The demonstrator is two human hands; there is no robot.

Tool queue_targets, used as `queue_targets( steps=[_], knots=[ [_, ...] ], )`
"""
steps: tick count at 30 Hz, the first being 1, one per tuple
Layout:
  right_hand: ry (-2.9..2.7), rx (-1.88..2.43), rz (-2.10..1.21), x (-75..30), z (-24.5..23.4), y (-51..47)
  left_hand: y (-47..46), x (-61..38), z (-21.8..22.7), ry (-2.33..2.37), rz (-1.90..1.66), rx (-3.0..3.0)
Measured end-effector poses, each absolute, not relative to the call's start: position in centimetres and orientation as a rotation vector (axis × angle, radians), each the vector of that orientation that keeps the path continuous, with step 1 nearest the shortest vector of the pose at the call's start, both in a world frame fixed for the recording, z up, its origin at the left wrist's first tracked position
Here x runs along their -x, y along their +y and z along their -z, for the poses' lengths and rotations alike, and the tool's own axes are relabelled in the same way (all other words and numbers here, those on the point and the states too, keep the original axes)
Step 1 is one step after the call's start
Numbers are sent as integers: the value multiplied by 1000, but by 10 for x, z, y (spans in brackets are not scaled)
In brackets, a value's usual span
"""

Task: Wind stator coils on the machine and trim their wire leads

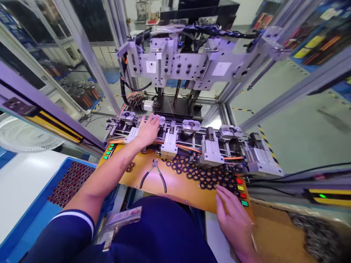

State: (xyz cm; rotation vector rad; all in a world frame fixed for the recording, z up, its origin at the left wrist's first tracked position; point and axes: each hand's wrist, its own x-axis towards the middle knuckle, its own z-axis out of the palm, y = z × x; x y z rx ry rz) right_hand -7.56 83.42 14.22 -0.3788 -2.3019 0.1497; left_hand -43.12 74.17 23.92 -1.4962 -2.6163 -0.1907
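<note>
- Left hand: reaches forward over the machine's row of holders, fingers spread above a round one; the underside is hidden, so whether it grips anything cannot be told.
- Right hand: open, thumb apart from the fingers, nothing visible between them; fingertips at the near edge of the black rings, contact not certain.
- Rings: loose on the orange panel, in front of the machine and toward its right side.
- Step in hand, as judged: handling at a holder on the left, with the right hand at the ring supply.
- Next move, as judged: lifting a ring calls for a narrow fingertip pinch, without dragging its neighbours; work at the holder calls for clear fingers.
- Pliers: on the panel between the hands, unheld, handles toward the person.
- Copper-coloured rings: a small group beside the left forearm.
- Outward: two further round holders stand to the right; a blue tray of small parts lies at far left.
</note>
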Motion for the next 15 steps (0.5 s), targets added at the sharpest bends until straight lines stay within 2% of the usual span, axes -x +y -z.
queue_targets(
  steps=[7, 12, 15],
  knots=[
    [-2460, 403, 34, 88, -96, 843, 736, 434, -251, -2655, 187, 1542],
    [-2534, 435, 106, 95, -82, 847, 685, 385, -238, -2352, 918, 1495],
    [-2535, 437, 48, 97, -84, 845, 650, 343, -228, -2250, 1188, 1555]
  ],
)
